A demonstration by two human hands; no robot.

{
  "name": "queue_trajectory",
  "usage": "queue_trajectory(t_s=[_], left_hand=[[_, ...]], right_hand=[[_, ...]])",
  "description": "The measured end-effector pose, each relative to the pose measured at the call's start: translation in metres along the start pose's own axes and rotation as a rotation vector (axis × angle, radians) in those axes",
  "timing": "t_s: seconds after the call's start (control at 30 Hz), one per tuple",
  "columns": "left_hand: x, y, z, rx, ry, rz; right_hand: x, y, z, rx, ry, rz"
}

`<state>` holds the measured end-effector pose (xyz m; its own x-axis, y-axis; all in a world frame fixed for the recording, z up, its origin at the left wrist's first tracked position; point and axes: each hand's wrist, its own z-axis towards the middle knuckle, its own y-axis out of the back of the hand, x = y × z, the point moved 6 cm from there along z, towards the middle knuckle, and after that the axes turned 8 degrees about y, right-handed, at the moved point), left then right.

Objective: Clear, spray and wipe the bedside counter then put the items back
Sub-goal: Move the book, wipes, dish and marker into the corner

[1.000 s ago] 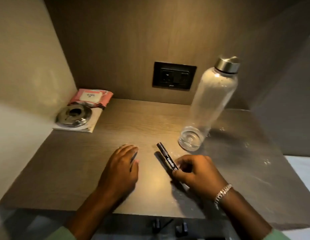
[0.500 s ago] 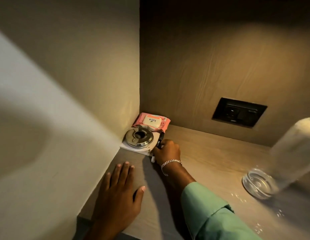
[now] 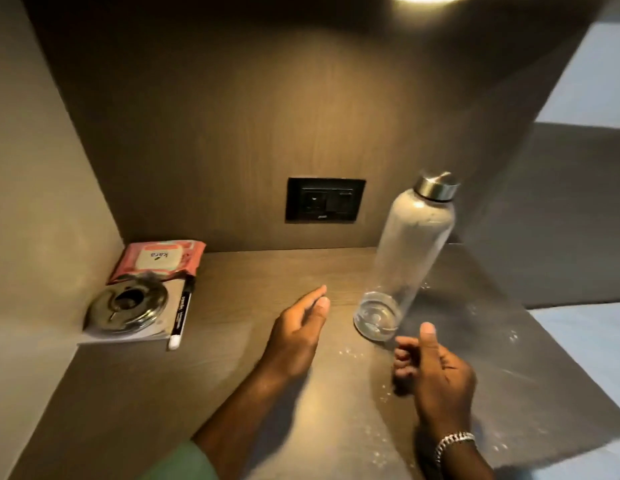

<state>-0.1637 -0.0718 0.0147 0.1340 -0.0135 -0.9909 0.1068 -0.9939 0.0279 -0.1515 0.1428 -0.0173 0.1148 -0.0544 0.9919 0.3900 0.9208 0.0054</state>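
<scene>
both hands empty over the counter [image 3: 232, 393], items set back in the rear left corner and beside the bottle.

landmark: clear bottle [image 3: 410, 258] with a metal cap, standing on the counter to the right of the wall socket [image 3: 325, 200]. left hand [image 3: 296, 336] hovers just left of the bottle base, fingers extended and apart, holding nothing. right hand [image 3: 435, 370] is just in front of the bottle base, thumb up, fingers loosely curled, gripping nothing; a bracelet [image 3: 452, 441] sits on its wrist. far left of the bottle, in the corner: pink wipes pack [image 3: 159, 259] against the back wall, a round metal ashtray [image 3: 126, 308] on a white pad in front of it, a black marker [image 3: 181, 311] lying along the pad's right edge. droplets lie on the counter near the bottle.
</scene>
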Motion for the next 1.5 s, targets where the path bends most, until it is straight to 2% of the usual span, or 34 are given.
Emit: queue_trajectory(t_s=[0.07,0.1,0.23,0.4,0.5,0.63,0.77,0.9,1.0,1.1,1.2,1.3,1.37,1.5], left_hand=[[-0.005,-0.021,0.012,0.120,0.054,-0.095],[-0.007,-0.029,0.016,0.177,0.103,-0.130],[-0.002,-0.050,0.018,0.331,0.187,-0.177],[0.000,-0.030,0.019,0.163,0.155,-0.278],[-0.008,0.020,0.028,0.029,0.119,-0.341],[-0.021,0.106,0.046,-0.108,0.116,-0.318],[-0.034,0.169,0.056,-0.175,0.114,-0.272],[-0.042,0.200,0.063,-0.168,0.118,-0.157],[-0.050,0.201,0.066,-0.163,0.073,-0.211],[-0.047,0.194,0.064,-0.262,0.024,-0.235],[-0.038,0.183,0.052,-0.489,-0.021,-0.110],[-0.037,0.155,0.024,-0.701,-0.174,-0.060],[-0.029,0.117,0.010,-0.660,-0.207,-0.064],[-0.017,0.016,-0.010,-0.360,-0.240,0.052]], right_hand=[[0.010,0.020,0.021,-0.053,0.138,-0.099],[0.012,0.022,0.031,-0.021,0.186,-0.126],[0.005,-0.011,0.045,0.317,0.183,-0.138],[-0.008,-0.050,0.034,0.463,0.127,-0.012],[0.007,-0.107,0.032,0.557,0.094,0.123],[0.038,-0.201,0.024,0.678,0.108,0.168],[0.057,-0.274,0.010,0.784,0.102,0.179],[0.064,-0.304,0.002,0.795,0.084,0.197],[0.070,-0.306,0.000,0.756,0.099,0.203],[0.077,-0.297,-0.002,0.736,0.110,0.186],[0.076,-0.278,0.001,0.726,0.069,0.196],[0.064,-0.245,0.004,0.703,-0.010,0.224],[0.053,-0.208,0.004,0.652,-0.054,0.239],[0.037,-0.099,0.011,0.445,-0.103,0.200]])
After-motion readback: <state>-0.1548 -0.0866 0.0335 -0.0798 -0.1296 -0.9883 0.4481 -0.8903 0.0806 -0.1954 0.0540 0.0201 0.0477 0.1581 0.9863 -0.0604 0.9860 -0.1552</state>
